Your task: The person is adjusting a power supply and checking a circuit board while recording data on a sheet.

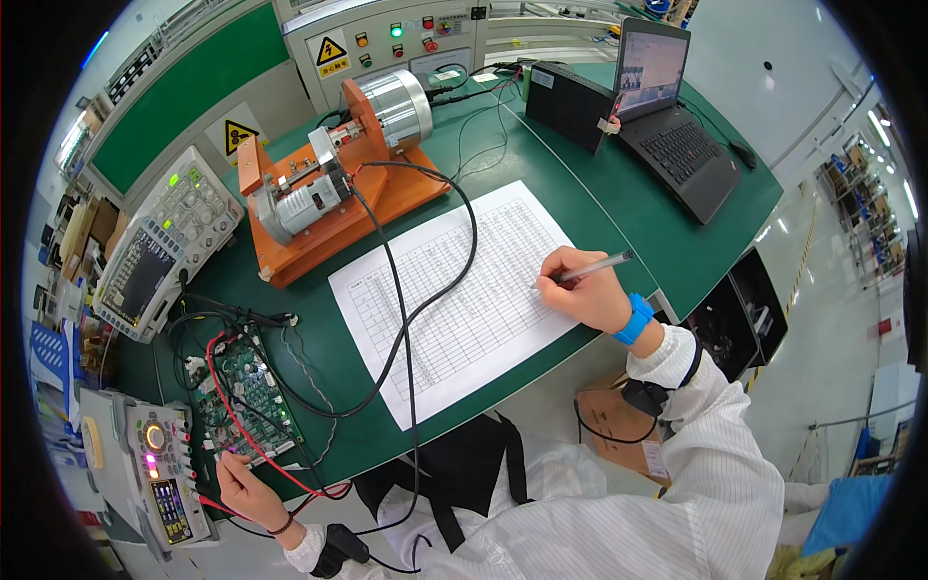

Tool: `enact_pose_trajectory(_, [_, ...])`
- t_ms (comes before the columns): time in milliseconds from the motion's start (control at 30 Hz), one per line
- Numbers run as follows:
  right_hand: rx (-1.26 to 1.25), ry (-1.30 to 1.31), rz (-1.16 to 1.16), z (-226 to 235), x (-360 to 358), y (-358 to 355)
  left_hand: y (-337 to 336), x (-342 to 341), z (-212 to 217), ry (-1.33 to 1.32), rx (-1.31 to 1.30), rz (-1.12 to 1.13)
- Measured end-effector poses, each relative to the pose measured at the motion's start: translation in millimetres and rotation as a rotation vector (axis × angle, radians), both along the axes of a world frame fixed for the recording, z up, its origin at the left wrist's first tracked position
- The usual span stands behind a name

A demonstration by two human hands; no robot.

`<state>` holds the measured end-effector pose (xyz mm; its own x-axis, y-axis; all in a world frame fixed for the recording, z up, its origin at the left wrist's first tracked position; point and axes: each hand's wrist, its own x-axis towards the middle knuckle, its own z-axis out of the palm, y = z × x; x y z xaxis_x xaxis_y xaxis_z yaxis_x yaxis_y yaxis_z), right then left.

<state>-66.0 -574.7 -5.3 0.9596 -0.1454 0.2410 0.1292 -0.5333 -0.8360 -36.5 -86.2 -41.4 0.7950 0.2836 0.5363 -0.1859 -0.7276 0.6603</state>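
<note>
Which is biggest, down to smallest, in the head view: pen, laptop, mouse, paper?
1. Paper
2. Laptop
3. Pen and mouse: too alike to rank; the pen looks longer but thinner.

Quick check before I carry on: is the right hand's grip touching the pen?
Touching. The head view shows it: the right hand's grip is closed around the pen, whose rear end sticks out past the hand.
</note>
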Motion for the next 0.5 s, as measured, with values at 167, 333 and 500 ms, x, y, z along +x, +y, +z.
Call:
enact_pose_trajectory(167, [-0.005, -0.025, 0.016, -0.2, 1.3, 0.1, -1.0, 1.9, 4.8, -0.009, 0.015, -0.014])
enact_pose_trajectory(333, [0.012, -0.007, 0.002, -11.5, 8.6, 12.1, 7.7, -11.2, 13.4, 0.008, -0.013, 0.074])
enact_pose_trajectory(500, [0.024, -0.088, -0.088, -30.3, -0.7, -16.5, 0.5, 13.0, 27.9, -0.119, 0.132, 0.074])
